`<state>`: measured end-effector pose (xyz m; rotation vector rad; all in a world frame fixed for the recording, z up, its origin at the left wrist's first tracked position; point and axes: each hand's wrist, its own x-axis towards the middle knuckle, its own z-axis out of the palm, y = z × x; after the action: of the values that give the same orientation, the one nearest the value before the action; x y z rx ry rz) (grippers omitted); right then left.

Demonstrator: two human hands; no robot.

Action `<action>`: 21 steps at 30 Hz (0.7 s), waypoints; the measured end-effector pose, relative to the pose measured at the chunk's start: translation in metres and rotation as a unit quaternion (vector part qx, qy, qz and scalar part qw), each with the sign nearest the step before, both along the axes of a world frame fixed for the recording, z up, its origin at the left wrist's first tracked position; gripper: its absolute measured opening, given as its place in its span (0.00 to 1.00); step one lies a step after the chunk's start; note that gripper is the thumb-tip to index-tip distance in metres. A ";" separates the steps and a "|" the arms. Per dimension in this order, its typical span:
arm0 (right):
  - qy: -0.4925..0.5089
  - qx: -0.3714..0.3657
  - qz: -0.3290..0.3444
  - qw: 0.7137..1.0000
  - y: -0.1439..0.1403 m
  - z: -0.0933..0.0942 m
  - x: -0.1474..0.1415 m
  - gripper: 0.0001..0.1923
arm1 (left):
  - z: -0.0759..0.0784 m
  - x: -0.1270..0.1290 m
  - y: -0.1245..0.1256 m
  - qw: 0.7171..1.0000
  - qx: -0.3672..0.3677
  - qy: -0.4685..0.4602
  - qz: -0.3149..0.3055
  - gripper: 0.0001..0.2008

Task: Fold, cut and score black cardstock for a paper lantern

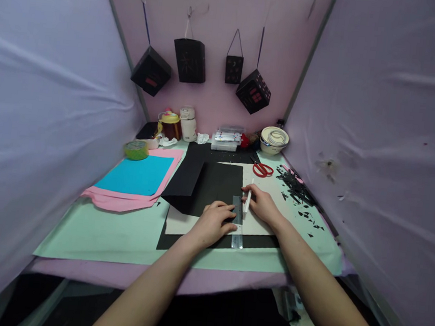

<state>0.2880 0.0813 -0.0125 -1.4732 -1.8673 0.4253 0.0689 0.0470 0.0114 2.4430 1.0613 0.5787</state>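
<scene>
My left hand [217, 219] presses a clear ruler [237, 239] down along the right edge of a folded black sheet of card [219, 183], its fingers bent and spread over the ruler. In my right hand [262, 204] is a slim white pen-like tool [248, 202], held upright-slanting just right of the ruler. Its lower tip is too small to make out. The card's left part [185, 175] stands up as a flap. Beneath lies a cream board [181, 223] on a larger black sheet [167, 241].
Red-handled scissors [263, 170] lie beyond my right hand, near black paper scraps [296, 186]. On the left are blue paper [135, 173], pink sheets [121, 203] and a green tape roll [136, 150]. A pen box [226, 139], bowls [273, 140] and a white bottle [188, 124] stand behind.
</scene>
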 end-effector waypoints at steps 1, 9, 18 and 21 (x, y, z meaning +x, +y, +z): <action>0.001 -0.002 -0.002 1.000 0.000 -0.001 0.000 0.12 | 0.000 0.000 0.000 1.000 -0.001 0.002 -0.001 0.16; 0.003 -0.003 -0.003 1.000 0.000 0.000 -0.001 0.11 | 0.001 -0.001 0.001 1.000 -0.007 0.008 -0.010 0.16; 0.010 -0.006 0.002 1.000 0.000 0.000 0.000 0.12 | 0.003 -0.001 0.001 1.000 -0.012 0.006 -0.011 0.16; 0.005 -0.005 0.001 1.000 0.000 -0.001 0.000 0.11 | 0.003 -0.001 0.001 1.000 -0.009 0.004 -0.013 0.16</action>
<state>0.2883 0.0816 -0.0135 -1.4739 -1.8620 0.4425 0.0679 0.0478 0.0144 2.4412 1.0327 0.5494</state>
